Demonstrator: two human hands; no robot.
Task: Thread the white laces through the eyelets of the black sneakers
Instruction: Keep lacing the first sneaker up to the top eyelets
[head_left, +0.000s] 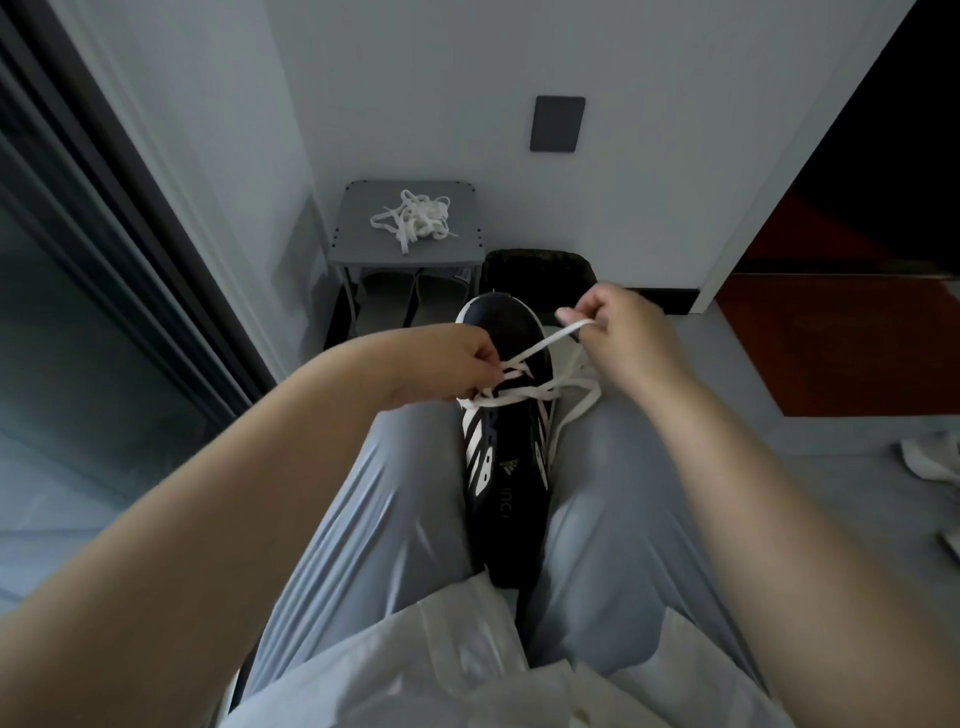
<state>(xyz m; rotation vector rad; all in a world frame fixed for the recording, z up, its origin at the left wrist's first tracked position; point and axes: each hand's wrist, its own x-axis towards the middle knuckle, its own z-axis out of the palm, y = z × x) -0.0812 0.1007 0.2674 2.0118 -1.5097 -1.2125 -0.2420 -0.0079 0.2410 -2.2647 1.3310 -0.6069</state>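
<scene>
A black sneaker (506, 467) with white stripes lies between my thighs, toe pointing away from me. A white lace (540, 347) crosses its eyelets near the toe. My left hand (447, 364) pinches the lace at the shoe's left side, by the crossings. My right hand (618, 327) pinches the other stretch of the lace and holds it taut, up and to the right of the toe. A loose loop of the lace hangs over my right thigh. A second white lace (415, 218) lies bundled on a small grey stool.
The grey stool (358, 244) stands against the white wall ahead, with grey slippers (405, 301) under it. A black bin (540, 270) sits beside it, behind the shoe's toe. A glass door frame runs along the left. White cloth (935, 457) lies at the right.
</scene>
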